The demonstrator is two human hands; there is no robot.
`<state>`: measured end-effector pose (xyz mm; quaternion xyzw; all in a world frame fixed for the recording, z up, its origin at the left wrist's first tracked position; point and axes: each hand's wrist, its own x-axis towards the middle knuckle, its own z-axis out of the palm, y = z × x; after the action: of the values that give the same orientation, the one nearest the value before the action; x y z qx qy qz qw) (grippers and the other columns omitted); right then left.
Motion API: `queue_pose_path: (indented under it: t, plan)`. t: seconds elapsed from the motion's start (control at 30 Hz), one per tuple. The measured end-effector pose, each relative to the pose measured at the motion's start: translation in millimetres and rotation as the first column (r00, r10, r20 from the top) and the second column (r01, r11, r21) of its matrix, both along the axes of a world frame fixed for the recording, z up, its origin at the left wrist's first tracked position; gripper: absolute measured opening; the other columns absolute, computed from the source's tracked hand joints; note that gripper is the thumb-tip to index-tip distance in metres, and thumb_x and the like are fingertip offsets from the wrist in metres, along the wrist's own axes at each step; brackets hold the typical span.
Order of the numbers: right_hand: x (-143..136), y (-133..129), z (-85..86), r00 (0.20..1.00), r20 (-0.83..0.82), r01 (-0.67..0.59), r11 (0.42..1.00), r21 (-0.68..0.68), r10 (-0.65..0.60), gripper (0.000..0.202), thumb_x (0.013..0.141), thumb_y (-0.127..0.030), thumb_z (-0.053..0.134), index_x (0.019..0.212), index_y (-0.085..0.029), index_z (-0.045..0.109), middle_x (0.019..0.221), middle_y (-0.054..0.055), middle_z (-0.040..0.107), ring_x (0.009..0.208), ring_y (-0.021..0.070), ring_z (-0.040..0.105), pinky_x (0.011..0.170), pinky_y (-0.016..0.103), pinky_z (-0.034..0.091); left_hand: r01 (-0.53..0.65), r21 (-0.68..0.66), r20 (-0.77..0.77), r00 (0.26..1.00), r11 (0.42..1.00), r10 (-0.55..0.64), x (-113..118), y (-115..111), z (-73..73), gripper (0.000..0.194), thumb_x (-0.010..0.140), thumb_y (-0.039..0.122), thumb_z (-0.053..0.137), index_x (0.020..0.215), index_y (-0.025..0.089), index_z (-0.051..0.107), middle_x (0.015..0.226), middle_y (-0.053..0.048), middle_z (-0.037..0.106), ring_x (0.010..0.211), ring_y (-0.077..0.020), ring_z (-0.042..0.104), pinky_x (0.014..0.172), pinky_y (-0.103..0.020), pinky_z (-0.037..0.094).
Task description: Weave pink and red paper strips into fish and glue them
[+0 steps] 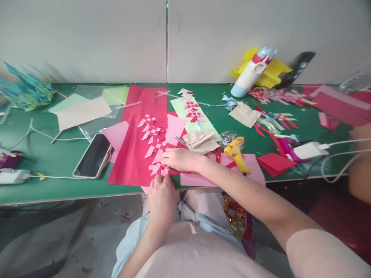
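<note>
Both hands meet near the table's front edge, at the lower end of a chain of woven pink and red paper fish [158, 146]. My left hand [161, 189] is closed, with its fingertips pinched at the chain's end; a small shiny bit shows there, too small to name. My right hand [181, 159] lies across the chain, fingers bent and pressed together at the same spot. What its fingers grip is hidden. Under the chain lies a large red paper sheet [130, 154]. A folded beige cloth [200, 139] sits just beyond my right hand, scissors partly beneath it.
Right of my hands is a yellow glue gun [239, 152] on pink paper. A phone [93, 156] lies to the left. Another fish chain [191, 106] rests on light green paper. A bottle [252, 73] stands at the back, and white cables [342, 154] cross the right side.
</note>
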<state>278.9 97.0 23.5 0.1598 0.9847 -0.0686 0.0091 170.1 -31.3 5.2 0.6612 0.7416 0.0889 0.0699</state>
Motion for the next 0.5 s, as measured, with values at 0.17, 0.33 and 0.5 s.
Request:
queue_pose_path:
  t: [0.17,0.33,0.5]
  plan:
    - [-1.6,1.4,-2.4,1.000,0.002,-0.004,1.000,-0.004,0.004,0.016,0.091,-0.011,0.049,0.093,-0.010,0.065,0.096,0.010,0.063,0.087,0.0198,0.054,0.074,0.030,0.039,0.006,0.008,0.006,1.000,1.000,-0.006,-0.1,0.0,-1.4,0.026,0.089,0.016,0.047,0.096,0.017,0.071,0.090,-0.010,0.064,0.083,-0.0218,0.061,0.066,-0.030,0.048]
    - [-4.9,2.5,-5.5,1.000,0.015,0.016,1.000,-0.025,-0.015,0.013,0.087,-0.010,0.052,0.089,-0.009,0.065,0.095,0.010,0.065,0.084,0.0201,0.055,0.075,0.031,0.040,0.021,-0.018,-0.005,1.000,1.000,-0.021,0.0,0.4,-0.2,0.026,0.089,0.015,0.046,0.096,0.017,0.071,0.091,-0.010,0.064,0.085,-0.0223,0.060,0.067,-0.030,0.048]
    - [-9.7,3.2,-4.5,0.996,0.050,0.073,0.992,-0.102,-0.069,0.015,0.084,-0.008,0.051,0.080,-0.012,0.066,0.088,0.010,0.067,0.080,0.0201,0.056,0.073,0.031,0.040,0.021,-0.057,-0.031,0.999,0.998,-0.023,0.7,1.2,0.6,0.027,0.089,0.014,0.045,0.097,0.017,0.071,0.091,-0.010,0.063,0.086,-0.0231,0.060,0.067,-0.031,0.049]
